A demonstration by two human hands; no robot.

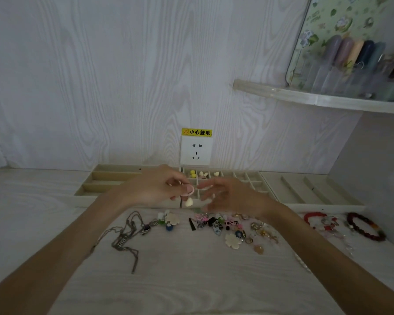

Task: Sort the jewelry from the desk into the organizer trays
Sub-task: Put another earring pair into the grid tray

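Note:
My left hand pinches a pink ring earring with a cream heart charm dangling from it, above the front edge of the grid organizer tray. My right hand hovers just right of it with fingers spread and nothing in them. The tray's back cells hold yellow and cream pieces. Loose jewelry lies on the desk below: a silver chain necklace, a cream flower, mixed small charms, a red bracelet and a dark red bead bracelet.
A tray with long slots sits left of the grid tray and another slotted tray to its right, all against the wall. A wall socket is behind them. A shelf with bottles juts out at upper right.

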